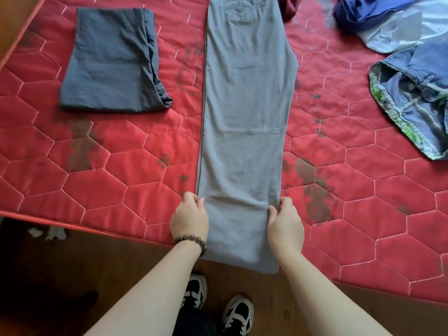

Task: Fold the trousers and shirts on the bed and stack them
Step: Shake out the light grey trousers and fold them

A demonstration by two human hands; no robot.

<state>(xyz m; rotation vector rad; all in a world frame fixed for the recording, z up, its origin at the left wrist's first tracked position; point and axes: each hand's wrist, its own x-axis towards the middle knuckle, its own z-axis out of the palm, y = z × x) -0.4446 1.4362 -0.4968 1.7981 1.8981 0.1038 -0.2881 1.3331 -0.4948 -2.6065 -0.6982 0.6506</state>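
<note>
Red quilted satin with a hexagon stitch covers the mattress (97,166). At its left lies a folded dark grey garment (111,61). In the middle, long grey trousers (244,117) stretch lengthwise, leg on leg, hems hanging over the near edge. The left hand (190,220), a brown bead bracelet (191,240) on its wrist, pinches the left edge; the right hand (286,225) pinches the right edge. At far right sit a blue and pale blue garment (388,18) and crumpled blue jeans (412,93).
</note>
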